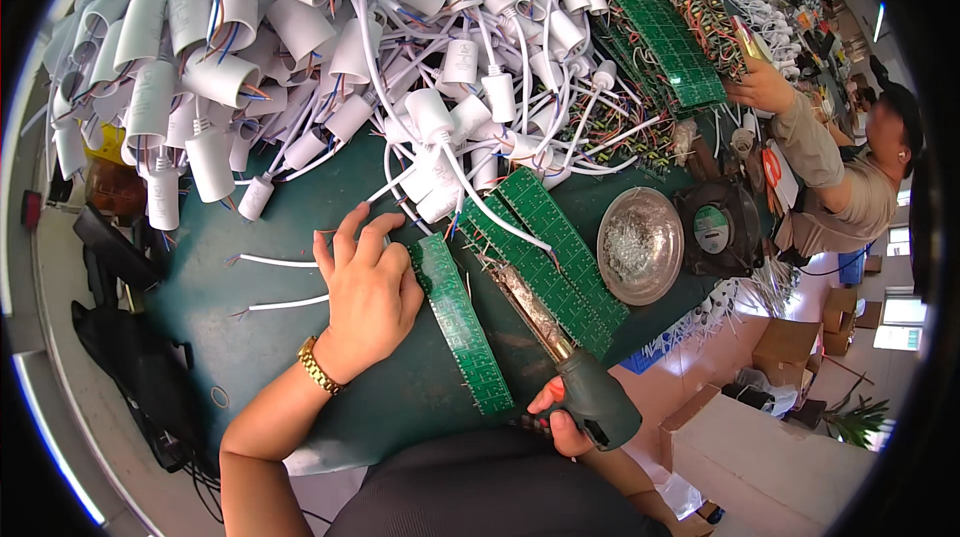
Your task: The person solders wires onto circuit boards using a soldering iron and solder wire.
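Note:
My left hand is over the green table with curled fingers, closed around a white cable that runs in at its fingertips. Two more white cable ends with bared wires reach under that hand from the left. Beside its fingers lies a narrow green circuit board strip. My right hand grips a large soldering iron by its dark handle. Its metal shaft slants up and left over wider green circuit boards, with the tip near the strip's upper end.
White lamp holders with cables pile up across the far side. A round metal dish of silvery material and a dark fan stand at the right. Beyond them a co-worker's hand touches stacked circuit boards. A cardboard box stands lower right.

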{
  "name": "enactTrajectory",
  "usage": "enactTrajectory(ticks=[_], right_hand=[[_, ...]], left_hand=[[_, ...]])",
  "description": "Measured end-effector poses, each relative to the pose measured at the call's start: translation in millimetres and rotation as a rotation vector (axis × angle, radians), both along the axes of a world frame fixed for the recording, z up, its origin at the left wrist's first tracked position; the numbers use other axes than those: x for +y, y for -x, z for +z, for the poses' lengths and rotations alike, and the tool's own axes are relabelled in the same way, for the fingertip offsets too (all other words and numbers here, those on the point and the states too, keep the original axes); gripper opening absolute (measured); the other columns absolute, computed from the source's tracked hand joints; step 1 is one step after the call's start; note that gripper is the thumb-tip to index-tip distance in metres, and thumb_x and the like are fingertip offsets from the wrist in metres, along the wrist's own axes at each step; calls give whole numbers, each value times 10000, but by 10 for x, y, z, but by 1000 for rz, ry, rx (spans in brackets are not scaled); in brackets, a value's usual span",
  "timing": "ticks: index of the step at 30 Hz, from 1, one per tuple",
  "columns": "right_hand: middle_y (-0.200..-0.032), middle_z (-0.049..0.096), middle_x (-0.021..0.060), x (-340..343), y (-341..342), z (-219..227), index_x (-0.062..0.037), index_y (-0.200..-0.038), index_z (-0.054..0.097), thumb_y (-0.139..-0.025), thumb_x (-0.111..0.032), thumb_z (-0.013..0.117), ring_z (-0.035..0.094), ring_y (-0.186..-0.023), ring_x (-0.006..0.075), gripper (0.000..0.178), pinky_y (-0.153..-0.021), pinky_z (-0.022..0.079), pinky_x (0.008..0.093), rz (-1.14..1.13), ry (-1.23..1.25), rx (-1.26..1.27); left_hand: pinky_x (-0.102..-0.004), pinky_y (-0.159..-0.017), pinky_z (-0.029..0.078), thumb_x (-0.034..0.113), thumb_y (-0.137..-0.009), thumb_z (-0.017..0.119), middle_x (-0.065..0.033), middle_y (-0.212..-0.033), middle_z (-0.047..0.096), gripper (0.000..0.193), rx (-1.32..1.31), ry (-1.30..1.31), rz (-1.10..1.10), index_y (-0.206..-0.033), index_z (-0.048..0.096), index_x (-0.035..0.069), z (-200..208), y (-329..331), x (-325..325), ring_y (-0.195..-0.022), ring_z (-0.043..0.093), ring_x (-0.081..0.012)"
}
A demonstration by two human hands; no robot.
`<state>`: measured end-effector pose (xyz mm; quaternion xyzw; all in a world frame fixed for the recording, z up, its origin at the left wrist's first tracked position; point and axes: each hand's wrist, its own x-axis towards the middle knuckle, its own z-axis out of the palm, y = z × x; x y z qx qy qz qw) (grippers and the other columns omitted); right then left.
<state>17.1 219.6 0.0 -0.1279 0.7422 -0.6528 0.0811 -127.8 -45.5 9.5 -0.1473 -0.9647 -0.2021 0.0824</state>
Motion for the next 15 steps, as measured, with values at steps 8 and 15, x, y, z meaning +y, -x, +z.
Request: enactTrajectory(ticks=[8,15], right_hand=[[-945,554,148,83,-237,12,-4,-1169,472,-893,-147,579,608,-787,227,329,-746,564,417,-104,0,22],[-838,587,117,160,-401,-39,8,-1022,530,-853,-137,590,593,-705,199,231,-652,505,339,-252,115,-33]], left_hand=[[-653,-1059,205,34,-724,621,-209,-1369,446,253,262,84,1,-969,558,39,162,8,18,-1296,364,-475],[-450,-845,433,259,-810,681,-159,-993,663,274,87,320,25,-933,563,44,854,976,568,-900,639,-304]])
